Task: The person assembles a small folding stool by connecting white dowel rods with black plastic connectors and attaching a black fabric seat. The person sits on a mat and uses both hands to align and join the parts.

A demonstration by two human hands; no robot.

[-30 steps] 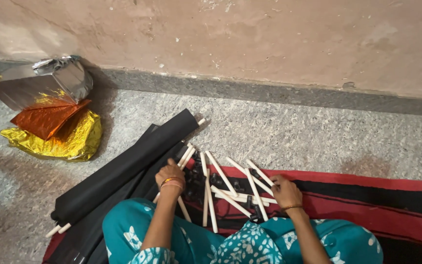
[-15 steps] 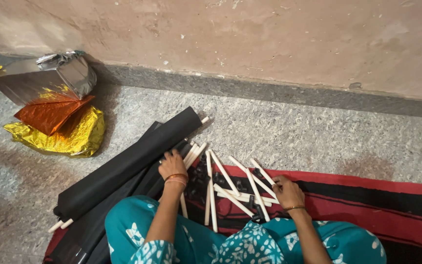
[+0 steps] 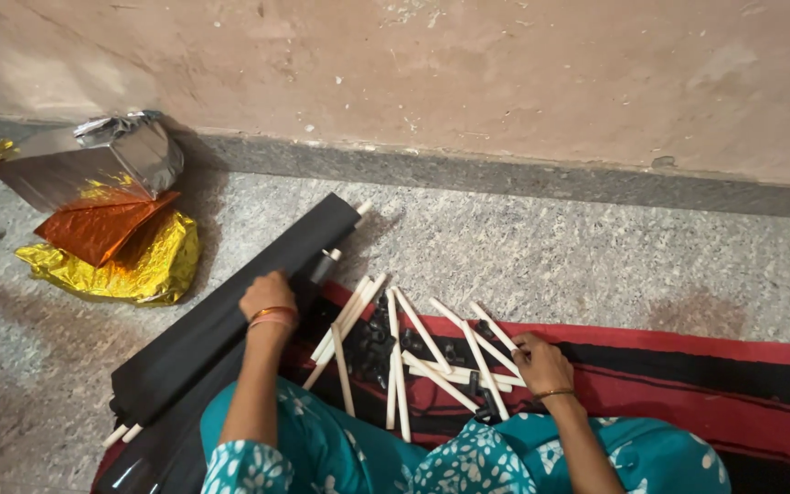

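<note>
On the floor, the left hand point(image 3: 265, 295) is now gripping a long black fabric roll point(image 3: 240, 311); the right hand point(image 3: 541, 361) is pinching white plastic tubes point(image 3: 468, 361).

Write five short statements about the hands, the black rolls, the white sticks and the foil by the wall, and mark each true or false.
1. The left hand rests on the long black roll. True.
2. The right hand lies among the white sticks on the red and black mat. True.
3. The white sticks are tied in one neat bundle. False: they lie loose and crossed, with small black pieces scattered between them.
4. The foil bundles sit on the mat beside the right hand. False: they lie on the speckled floor near the wall, on the left side.
5. The foil shows silver, orange and gold colours. True.
</note>
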